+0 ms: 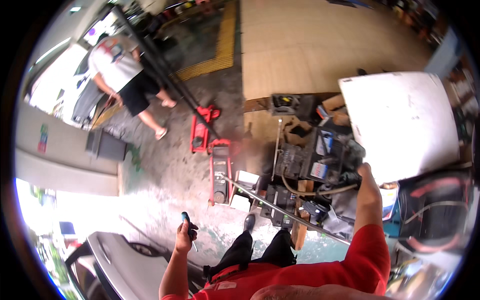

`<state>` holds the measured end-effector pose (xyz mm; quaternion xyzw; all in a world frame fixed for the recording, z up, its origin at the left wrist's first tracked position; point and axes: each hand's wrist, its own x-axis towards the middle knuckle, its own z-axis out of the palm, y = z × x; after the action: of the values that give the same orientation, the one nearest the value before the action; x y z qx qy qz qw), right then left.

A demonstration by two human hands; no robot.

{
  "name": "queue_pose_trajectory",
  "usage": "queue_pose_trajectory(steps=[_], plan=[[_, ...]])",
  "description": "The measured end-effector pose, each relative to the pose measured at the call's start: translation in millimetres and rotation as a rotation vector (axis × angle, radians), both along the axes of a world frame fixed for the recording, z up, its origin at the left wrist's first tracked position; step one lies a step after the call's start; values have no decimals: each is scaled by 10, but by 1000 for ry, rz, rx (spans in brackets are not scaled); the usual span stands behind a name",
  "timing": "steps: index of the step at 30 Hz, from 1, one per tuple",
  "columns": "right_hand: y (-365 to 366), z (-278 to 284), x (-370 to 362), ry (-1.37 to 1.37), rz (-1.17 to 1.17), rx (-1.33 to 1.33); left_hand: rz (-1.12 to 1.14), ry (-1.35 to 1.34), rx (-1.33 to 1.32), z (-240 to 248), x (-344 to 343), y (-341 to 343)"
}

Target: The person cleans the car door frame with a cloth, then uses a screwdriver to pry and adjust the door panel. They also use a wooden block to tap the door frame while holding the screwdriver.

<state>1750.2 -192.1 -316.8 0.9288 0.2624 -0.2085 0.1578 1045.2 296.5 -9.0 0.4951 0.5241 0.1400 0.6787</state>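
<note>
My left hand [183, 236] is closed around a screwdriver [185, 217] with a teal and black handle. Its thin metal shaft points down below the fist. My right arm stretches out over the parts pile, and my right hand [365, 171] is by the lower left edge of a large white panel [400, 125]. Its fingers do not show clearly. Beside it lie a dark crumpled bag or cloth [355, 152] and a black car battery [327, 155] with blue and white labels. A tan hose [320, 192] curves below them.
Two red floor jacks [220, 172] [200, 132] stand on the concrete, one with a long dark handle. A metal bar [285, 212] slants across before me. Someone in a white shirt [115, 60] stands far left. A silver car [125, 265] with its door open is near left.
</note>
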Motion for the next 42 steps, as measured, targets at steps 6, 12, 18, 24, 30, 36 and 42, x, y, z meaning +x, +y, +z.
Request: queue_pose_trajectory(steps=[6, 12, 18, 24, 30, 36, 42], plan=[[363, 435, 305, -271, -850, 843, 235, -53, -64, 132, -802, -1038], [979, 2990, 50, -376, -717, 1787, 193, -166, -13, 486, -814, -1059], [2597, 5143, -2165, -5, 21, 1833, 138, -135, 169, 588, -1325, -854], [3880, 4955, -5374, 845, 518, 1028, 70, 280, 708, 992, -2036, -658], [4599, 4566, -7635, 1134, 990, 679, -34, 251, 1116, 1150, -3092, -765], [4935, 4477, -9295, 1404, 1528, 711, 383, 371, 800, 934, -4053, -1052], [5130, 4083, -10616, 1882, 1679, 468, 1209, 509, 481, 656, -4516, -1477]])
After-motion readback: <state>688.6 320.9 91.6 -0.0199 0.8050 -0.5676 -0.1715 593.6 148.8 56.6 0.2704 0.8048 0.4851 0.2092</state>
